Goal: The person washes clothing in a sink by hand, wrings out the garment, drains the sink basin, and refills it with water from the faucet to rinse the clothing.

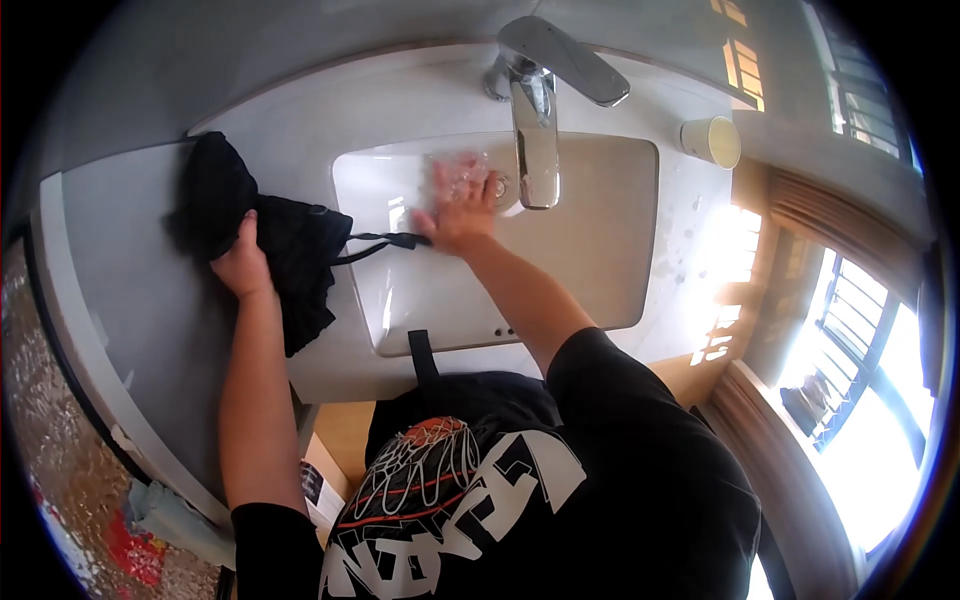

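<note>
My left hand point(241, 268) is closed on a black fabric item point(298, 245) at the left side of the sink, with the thumb on top and the other fingers hidden. Part of the fabric lies on the counter, and its thin dark straps reach over the basin's left rim toward my other wrist. Inside the white sink point(590, 250), my right hand point(463, 218) is held with its fingers spread, near the drain point(500, 188). Something clear and shiny, perhaps water, shows around those fingertips. A chrome faucet point(537, 130) stands just right of this hand.
A pale cup point(711, 141) stands on the counter point(690, 245) right of the sink. Water drops dot that side. A bright barred window point(865, 340) is at the right. At the lower left, a grey cloth point(175, 520) hangs by the counter's edge.
</note>
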The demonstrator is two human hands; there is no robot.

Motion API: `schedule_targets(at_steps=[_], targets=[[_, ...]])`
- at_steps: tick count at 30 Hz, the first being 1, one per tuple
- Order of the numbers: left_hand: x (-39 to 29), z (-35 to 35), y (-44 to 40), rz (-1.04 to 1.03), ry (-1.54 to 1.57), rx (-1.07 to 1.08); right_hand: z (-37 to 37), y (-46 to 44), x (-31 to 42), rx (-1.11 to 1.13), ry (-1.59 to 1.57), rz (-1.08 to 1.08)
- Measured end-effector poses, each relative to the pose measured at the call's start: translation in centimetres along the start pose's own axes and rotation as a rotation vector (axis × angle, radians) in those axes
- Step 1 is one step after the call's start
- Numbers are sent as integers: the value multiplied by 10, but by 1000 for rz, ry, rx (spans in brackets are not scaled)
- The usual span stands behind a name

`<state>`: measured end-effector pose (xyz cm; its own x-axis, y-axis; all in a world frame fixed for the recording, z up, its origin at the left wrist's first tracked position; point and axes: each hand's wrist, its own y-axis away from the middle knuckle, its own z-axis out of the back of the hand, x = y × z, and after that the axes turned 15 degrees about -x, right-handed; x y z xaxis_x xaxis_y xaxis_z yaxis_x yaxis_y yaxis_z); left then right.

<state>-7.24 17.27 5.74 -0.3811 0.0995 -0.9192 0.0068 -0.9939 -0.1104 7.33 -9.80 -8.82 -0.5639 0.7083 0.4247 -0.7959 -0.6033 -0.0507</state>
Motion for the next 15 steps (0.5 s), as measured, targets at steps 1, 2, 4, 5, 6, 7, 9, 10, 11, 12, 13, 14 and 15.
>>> schedule_targets(at_steps=[1,2,4,5,6,7,9,10,11,12,13,14,15], targets=[[2,0,-1,25,-11,-12,7,8,-3,-11,-9,97],[3,-2,-1,50,-17,-26,17,15,-12,-24,-14,198],[1,-4,1,14,16,-28,42,15,-43,65,53,199],[0,-4,1,-2,32,-34,59,8,-69,167,124,99],[0,-4,2,7,43,-25,69,1,-87,269,194,-1],[0,-3,3,15,53,-16,69,-3,-96,130,188,-55],[-2,-5,2,13,61,-13,61,-10,-100,-56,195,-120],[-3,-5,2,7,50,-17,60,-14,-94,-100,210,-132],[-4,-4,3,2,34,-19,49,-14,-75,-41,252,-108],[-7,-3,4,1,30,-24,39,-14,-48,18,294,-86],[-9,-5,4,-1,26,-27,30,-16,-20,76,336,-65],[-10,-4,5,-2,22,-28,24,-15,2,135,377,-44],[-8,-3,5,-3,27,-14,24,-12,12,193,420,-25]])
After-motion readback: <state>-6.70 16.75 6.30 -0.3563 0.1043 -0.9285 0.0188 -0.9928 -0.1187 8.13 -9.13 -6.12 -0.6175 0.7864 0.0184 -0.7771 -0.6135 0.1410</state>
